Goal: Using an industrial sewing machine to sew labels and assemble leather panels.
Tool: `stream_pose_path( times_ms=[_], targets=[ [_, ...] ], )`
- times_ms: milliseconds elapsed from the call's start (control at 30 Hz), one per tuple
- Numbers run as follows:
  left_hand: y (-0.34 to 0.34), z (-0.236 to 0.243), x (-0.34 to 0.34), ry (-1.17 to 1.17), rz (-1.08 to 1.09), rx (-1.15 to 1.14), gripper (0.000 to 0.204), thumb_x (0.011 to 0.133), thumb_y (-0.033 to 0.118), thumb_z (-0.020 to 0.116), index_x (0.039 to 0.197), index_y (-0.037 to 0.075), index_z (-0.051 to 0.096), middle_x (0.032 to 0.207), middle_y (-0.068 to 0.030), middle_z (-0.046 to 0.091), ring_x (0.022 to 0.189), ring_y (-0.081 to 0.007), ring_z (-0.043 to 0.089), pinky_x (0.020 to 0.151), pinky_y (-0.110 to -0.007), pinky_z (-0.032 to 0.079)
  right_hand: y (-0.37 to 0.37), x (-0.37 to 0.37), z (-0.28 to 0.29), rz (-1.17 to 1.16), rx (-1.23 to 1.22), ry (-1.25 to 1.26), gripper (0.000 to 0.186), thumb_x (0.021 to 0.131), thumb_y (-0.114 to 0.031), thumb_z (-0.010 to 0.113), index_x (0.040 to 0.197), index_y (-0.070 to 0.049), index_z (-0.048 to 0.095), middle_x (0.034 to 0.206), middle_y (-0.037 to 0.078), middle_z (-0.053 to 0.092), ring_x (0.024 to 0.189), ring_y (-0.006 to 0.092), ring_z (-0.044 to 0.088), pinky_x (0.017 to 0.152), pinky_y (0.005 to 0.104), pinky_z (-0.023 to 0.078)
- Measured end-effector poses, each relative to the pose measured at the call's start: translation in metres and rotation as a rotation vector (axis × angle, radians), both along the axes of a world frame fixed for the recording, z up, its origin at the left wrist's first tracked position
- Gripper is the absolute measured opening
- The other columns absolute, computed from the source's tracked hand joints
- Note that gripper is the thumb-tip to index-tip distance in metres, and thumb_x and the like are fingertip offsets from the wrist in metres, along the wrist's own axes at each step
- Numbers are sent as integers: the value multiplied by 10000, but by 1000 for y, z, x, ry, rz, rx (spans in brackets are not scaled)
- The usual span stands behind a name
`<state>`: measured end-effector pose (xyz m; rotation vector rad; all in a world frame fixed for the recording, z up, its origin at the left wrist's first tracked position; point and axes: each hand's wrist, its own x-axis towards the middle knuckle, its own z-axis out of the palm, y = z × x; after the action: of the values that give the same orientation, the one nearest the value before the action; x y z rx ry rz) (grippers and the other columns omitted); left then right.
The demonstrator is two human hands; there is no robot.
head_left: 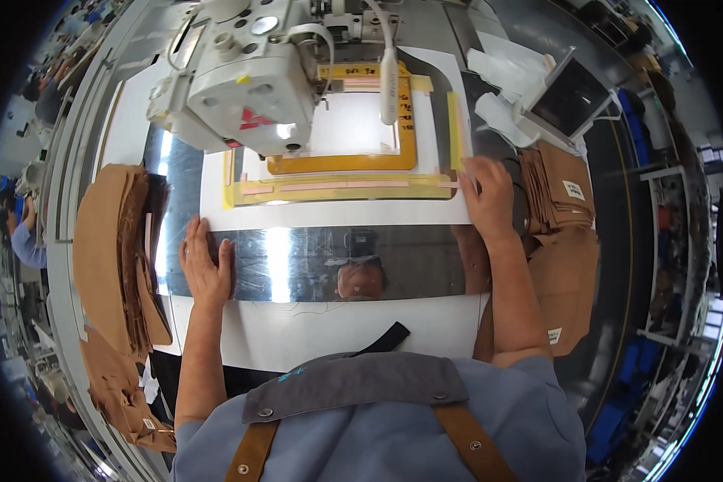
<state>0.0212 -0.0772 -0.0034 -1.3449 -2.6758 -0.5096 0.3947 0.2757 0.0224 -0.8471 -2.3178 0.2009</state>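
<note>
The left hand [206,269] lies loose-fingered on the plate [418,265]; whether the right hand [490,194] grips the sheet [337,215] is unclear.

Template [337,189] between fabric stacks [104,249], partly beneath sewing head [253,112].

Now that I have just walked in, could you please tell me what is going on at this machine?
A person is at a white machine head, handling a white sheet banded with yellow and pink tape. The right hand is at the sheet's right edge; whether it grips cannot be told. The left hand, open, lies by the lower left corner. Brown pieces are piled in a left stack and a right stack.
</note>
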Motion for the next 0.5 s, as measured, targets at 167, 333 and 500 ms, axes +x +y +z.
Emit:
stream_pose_path(
  times_ms=[167, 333, 500],
  targets=[
    [-9, -1, 4, -6, 75, -25, 556, 967, 318, 636, 1425, 21, 533, 1546, -188, 501, 1461, -338, 439, 1225, -534, 222, 11, -30, 4, 70, 66, 60, 211, 875, -81, 729, 1082, -41, 723, 1065, 139, 705, 997, 351, 656, 865, 460, 512],
    [8, 53, -42, 350, -65, 119, 363, 908, 258, 749, 1237, 126, 675, 1232, -53, 702, 1143, -246, 668, 1080, -460, 385, -11, -8, -20, 42, -153, -58, 223, 965, -79, 664, 1167, 0, 712, 1172, 149, 670, 1057, 335, 650, 874, 424, 537],
    [-54, 90, -186, 284, 442, 269, 261, 864, 260, 809, 1064, 94, 790, 1090, -81, 762, 1016, -287, 718, 931, -395, 537, -18, -22, -26, 116, -116, -99, 241, 977, -93, 643, 1198, -26, 713, 1221, 130, 657, 1147, 319, 605, 959, 424, 494]
  ],
)
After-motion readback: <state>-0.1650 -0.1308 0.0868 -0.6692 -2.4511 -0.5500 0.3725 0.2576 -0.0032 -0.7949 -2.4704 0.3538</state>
